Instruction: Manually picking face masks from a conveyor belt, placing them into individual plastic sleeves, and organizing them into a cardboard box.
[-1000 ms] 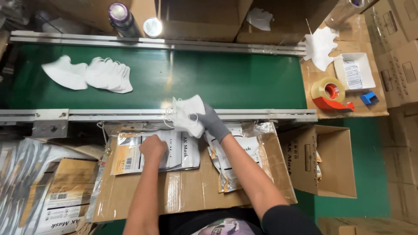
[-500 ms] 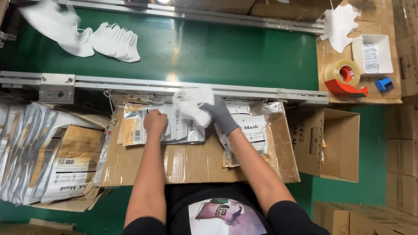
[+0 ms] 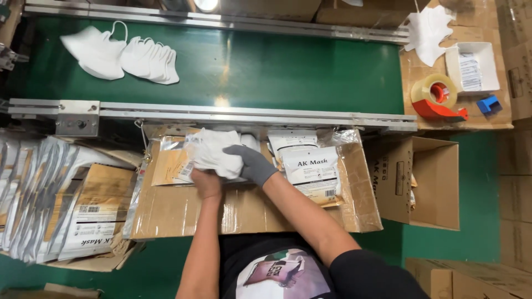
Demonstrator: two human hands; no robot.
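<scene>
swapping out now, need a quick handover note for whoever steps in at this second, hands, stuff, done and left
Left hand: bare, closed on the near edge of a stack of white masks.
Right hand: in a grey glove, gripping the same stack from the right.
The stack sits over a clear pouch on the cardboard work surface; whether it is partly inside cannot be told.
Done: packed pouches lie to the right on the cardboard.
Left: more loose masks wait on the green belt; a pile of empty pouches lies at far left.
</scene>
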